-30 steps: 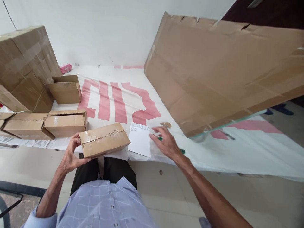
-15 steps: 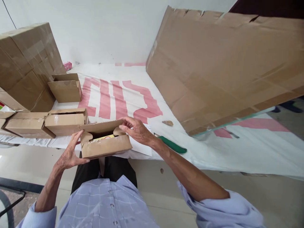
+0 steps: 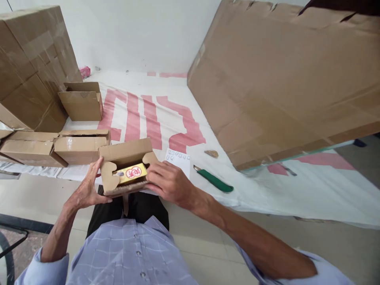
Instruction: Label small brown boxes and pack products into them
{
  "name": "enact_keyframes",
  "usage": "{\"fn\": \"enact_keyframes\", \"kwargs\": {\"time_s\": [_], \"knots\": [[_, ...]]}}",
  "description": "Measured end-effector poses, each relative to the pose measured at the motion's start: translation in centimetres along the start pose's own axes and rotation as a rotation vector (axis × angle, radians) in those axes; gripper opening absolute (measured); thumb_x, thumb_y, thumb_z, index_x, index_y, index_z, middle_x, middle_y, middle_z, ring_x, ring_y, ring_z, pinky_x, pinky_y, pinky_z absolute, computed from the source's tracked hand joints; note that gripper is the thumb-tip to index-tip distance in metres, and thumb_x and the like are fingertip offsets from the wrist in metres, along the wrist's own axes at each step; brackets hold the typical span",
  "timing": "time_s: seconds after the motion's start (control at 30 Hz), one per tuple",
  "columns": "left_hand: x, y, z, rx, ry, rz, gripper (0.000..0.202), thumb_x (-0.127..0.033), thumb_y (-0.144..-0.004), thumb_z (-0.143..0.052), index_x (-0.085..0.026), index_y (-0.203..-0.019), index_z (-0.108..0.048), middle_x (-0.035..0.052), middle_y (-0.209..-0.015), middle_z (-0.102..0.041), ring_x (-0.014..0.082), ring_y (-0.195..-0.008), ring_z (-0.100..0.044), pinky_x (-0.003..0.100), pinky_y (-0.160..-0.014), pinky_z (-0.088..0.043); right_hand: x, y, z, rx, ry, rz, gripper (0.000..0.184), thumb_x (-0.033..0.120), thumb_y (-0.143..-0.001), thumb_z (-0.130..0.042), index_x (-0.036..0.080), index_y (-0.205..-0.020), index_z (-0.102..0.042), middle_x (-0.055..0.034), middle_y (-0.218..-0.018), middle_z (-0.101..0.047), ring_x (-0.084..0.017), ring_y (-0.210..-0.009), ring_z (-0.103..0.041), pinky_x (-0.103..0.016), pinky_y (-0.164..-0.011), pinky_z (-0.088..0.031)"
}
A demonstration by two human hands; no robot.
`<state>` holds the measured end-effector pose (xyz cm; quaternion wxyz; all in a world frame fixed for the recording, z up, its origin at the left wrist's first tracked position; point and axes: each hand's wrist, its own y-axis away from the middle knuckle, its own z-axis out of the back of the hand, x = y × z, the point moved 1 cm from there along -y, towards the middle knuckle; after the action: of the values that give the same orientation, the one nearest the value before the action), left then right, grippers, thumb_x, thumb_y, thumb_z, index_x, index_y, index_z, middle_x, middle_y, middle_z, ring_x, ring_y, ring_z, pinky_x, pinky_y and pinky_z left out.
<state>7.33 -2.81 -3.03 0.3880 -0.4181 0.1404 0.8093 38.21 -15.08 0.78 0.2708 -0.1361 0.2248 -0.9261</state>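
A small cardboard box (image 3: pixel 126 149) stands open at the table's front edge, tipped so that its inside faces me. Within it lies a yellow packet (image 3: pixel 132 173) with red characters in an oval. My left hand (image 3: pixel 88 185) clasps the box's left end, thumb below and fingers up along the side. At the right end, my right hand (image 3: pixel 170 180) has its fingers curled over the front wall and corner; the fingertips are partly hidden. Two side flaps stick inward over the packet.
A green-handled cutter (image 3: pixel 214 180) lies right of a paper with small drawn marks (image 3: pixel 179 159). Several closed boxes (image 3: pixel 81 148) line the front left; another open box (image 3: pixel 83 105) stands behind. Large cartons (image 3: pixel 32 71) and a big cardboard sheet (image 3: pixel 276 79) flank the cloth-covered table.
The box has tipped, so the packet shows more. My right hand has gone from the back flap down to the front right corner. My left hand keeps its hold.
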Motion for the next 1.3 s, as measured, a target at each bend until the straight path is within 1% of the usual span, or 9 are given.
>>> {"fn": "enact_keyframes", "kwargs": {"time_s": [0.1, 0.2, 0.27, 0.4, 0.53, 0.67, 0.97, 1.17, 1.3], "knots": [[0.4, 0.5, 0.7, 0.073, 0.136, 0.006, 0.152, -0.070, -0.059, -0.098, -0.036, -0.176, -0.007, 0.0209, -0.180, -0.018, 0.0535, -0.161, -0.029, 0.068, -0.117, -0.050, 2.1, 1.7, -0.3, -0.061, 0.124, 0.085, 0.030, 0.003, -0.102, -0.054, 0.021, -0.080, -0.062, -0.0046, -0.090, -0.068, -0.018, -0.079, -0.054, -0.032, -0.072, -0.043], [-0.1, 0.5, 1.2, 0.113, 0.280, 0.062, 0.125, -0.087, -0.073, -0.078, -0.038, -0.174, -0.022, 0.0142, -0.182, -0.020, 0.0509, -0.163, -0.030, 0.064, -0.118, -0.051, 2.7, 2.8, -0.6, -0.031, -0.011, 0.082, 0.029, 0.033, -0.107, -0.064, 0.021, -0.081, -0.061, -0.0079, -0.097, -0.071, -0.020, -0.084, -0.057, -0.034, -0.073, -0.048], [-1.1, -0.1, 0.8, 0.048, 0.261, 0.134, 0.112, -0.084, -0.082, -0.072, -0.036, -0.173, -0.028, 0.0142, -0.179, -0.029, 0.0486, -0.159, -0.038, 0.061, -0.115, -0.055, 2.2, 2.7, -0.5, 0.013, -0.185, 0.011, 0.035, 0.050, -0.106, -0.064, 0.021, -0.087, -0.063, -0.0098, -0.102, -0.072, -0.022, -0.090, -0.063, -0.035, -0.077, -0.053], [-3.5, -1.6, -1.4, -0.129, -0.018, 0.237, 0.131, -0.066, -0.067, -0.093, -0.022, -0.171, -0.027, 0.0221, -0.162, -0.046, 0.0468, -0.148, -0.049, 0.062, -0.112, -0.055, 0.6, 0.3, -0.6, 0.158, -0.230, -0.195, 0.013, 0.029, -0.107, -0.060, 0.020, -0.113, -0.067, -0.0107, -0.116, -0.072, -0.021, -0.097, -0.069, -0.033, -0.075, -0.057], [-4.3, -2.1, -3.0, -0.226, -0.182, 0.178, 0.118, -0.047, -0.070, -0.090, -0.018, -0.167, -0.031, 0.0178, -0.144, -0.055, 0.0410, -0.139, -0.055, 0.062, -0.120, -0.049, -0.3, -2.5, -1.8, 0.348, 0.002, -0.223, 0.041, 0.025, -0.093, -0.077, 0.016, -0.132, -0.065, -0.0182, -0.135, -0.068, -0.033, -0.122, -0.063, -0.047, -0.097, -0.056], [-3.8, -1.5, -2.9, -0.250, -0.159, 0.137, 0.106, -0.044, -0.079, -0.083, -0.021, -0.167, -0.030, 0.0180, -0.149, -0.052, 0.0395, -0.142, -0.054, 0.060, -0.118, -0.050, -1.4, -3.3, -2.4, 0.433, 0.036, -0.222, 0.028, 0.022, -0.092, -0.075, 0.014, -0.119, -0.071, -0.0180, -0.121, -0.073, -0.034, -0.118, -0.063, -0.052, -0.105, -0.050], [-2.8, -4.1, -2.1, -0.225, 0.148, 0.140, 0.105, -0.059, -0.078, -0.086, -0.026, -0.164, -0.037, 0.0172, -0.159, -0.048, 0.0406, -0.149, -0.052, 0.054, -0.110, -0.059, -5.2, -1.3, 1.5, -0.169, -0.556, -0.502, 0.039, 0.032, -0.085, -0.079, 0.024, -0.121, -0.069, -0.0065, -0.119, -0.075, -0.027, -0.108, -0.070, -0.042, -0.092, -0.060], [-2.0, -6.1, -0.9, -0.201, -0.058, 0.078, 0.116, -0.058, -0.069, -0.095, -0.024, -0.165, -0.039, 0.0183, -0.159, -0.048, 0.0426, -0.149, -0.051, 0.060, -0.117, -0.052, -8.2, -2.0, 3.3, -0.441, -0.986, -0.752, 0.057, 0.057, -0.071, -0.092, 0.024, -0.112, -0.073, -0.0059, -0.110, -0.080, -0.026, -0.096, -0.074, -0.040, -0.084, -0.064], [-3.0, -6.6, 0.7, -0.199, -0.125, 0.047, 0.097, -0.063, -0.069, -0.094, -0.025, -0.151, -0.059, 0.0165, -0.153, -0.054, 0.0417, -0.139, -0.059, 0.061, -0.113, -0.055, -8.9, -3.6, 3.9, -0.545, -1.199, -0.818, 0.062, 0.061, -0.062, -0.098, 0.024, -0.106, -0.074, -0.0037, -0.100, -0.081, -0.023, -0.085, -0.075, -0.038, -0.079, -0.064]]}}
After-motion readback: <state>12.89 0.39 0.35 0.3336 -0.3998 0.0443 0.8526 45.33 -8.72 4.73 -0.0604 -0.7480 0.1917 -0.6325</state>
